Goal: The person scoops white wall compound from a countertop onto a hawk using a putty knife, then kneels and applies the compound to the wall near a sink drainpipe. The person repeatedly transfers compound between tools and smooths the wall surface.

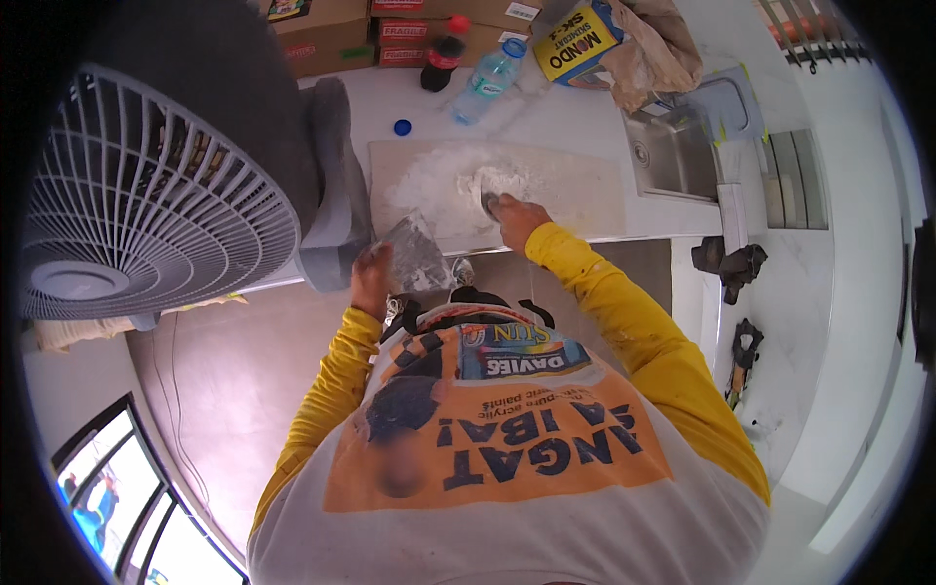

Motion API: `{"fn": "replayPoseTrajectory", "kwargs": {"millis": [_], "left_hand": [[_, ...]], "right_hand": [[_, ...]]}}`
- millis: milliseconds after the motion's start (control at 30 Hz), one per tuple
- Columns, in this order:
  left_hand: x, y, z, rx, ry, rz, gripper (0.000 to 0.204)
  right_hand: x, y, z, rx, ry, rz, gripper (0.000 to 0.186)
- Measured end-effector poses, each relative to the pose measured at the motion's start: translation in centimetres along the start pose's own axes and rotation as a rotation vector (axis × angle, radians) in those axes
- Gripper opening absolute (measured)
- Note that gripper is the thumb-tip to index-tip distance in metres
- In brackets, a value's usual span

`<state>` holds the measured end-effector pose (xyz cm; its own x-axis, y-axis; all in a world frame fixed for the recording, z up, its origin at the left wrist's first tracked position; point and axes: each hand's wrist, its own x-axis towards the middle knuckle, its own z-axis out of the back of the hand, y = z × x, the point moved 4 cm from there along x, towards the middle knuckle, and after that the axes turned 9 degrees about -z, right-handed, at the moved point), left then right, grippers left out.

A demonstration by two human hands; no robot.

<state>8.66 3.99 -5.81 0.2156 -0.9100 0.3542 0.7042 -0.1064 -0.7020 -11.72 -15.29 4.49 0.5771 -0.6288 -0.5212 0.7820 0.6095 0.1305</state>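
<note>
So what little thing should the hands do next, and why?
Perhaps the right hand could scoop some white material toward the wide grey blade, because its small tool is right at that material on the board, and the left hand holds the blade close by.

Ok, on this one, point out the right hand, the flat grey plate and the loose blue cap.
Right hand (524, 222): head view, on the back of the hand.
Flat grey plate (419, 255): head view, middle of its white-smeared face.
Loose blue cap (403, 127): head view, on its middle.
</note>
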Motion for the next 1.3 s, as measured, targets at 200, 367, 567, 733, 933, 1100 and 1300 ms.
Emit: {"fn": "replayPoseTrajectory", "kwargs": {"millis": [200, 367, 567, 733, 933, 1100, 1300], "left_hand": [[0.9, 0.0, -1.7, -0.001, -0.054, -0.026, 0.021], [1.5, 1.1, -3.2, 0.043, -0.051, 0.061, 0.023], [1.3, 3.4, -5.5, -0.447, -0.194, 0.495, 0.025], [0.8, 3.6, -6.9, -1.022, -0.546, 0.92, 0.037], [0.9, 4.0, -6.8, -0.78, -0.8, 1.036, 0.039], [0.2, 4.9, -7.4, -0.89, -1.024, 1.015, 0.039], [0.4, 3.8, -7.2, -0.528, -0.982, 0.949, 0.037]], "right_hand": [[0.8, -4.1, 1.2, -0.174, -0.141, 0.035, 0.037], [1.2, -4.9, 0.4, -0.163, -0.042, 0.191, 0.037], [2.3, -7.4, 2.8, -0.259, -0.161, 0.186, 0.043], [3.6, -8.5, 2.8, -0.35, -0.035, 0.242, 0.043], [7.3, -4.8, 7.5, -0.222, -0.046, 0.51, 0.04], [10.9, -0.7, 4.8, -0.448, -0.031, 0.669, 0.046], [9.6, -7.4, 4.6, -0.644, 0.0, 0.642, 0.05]]}}
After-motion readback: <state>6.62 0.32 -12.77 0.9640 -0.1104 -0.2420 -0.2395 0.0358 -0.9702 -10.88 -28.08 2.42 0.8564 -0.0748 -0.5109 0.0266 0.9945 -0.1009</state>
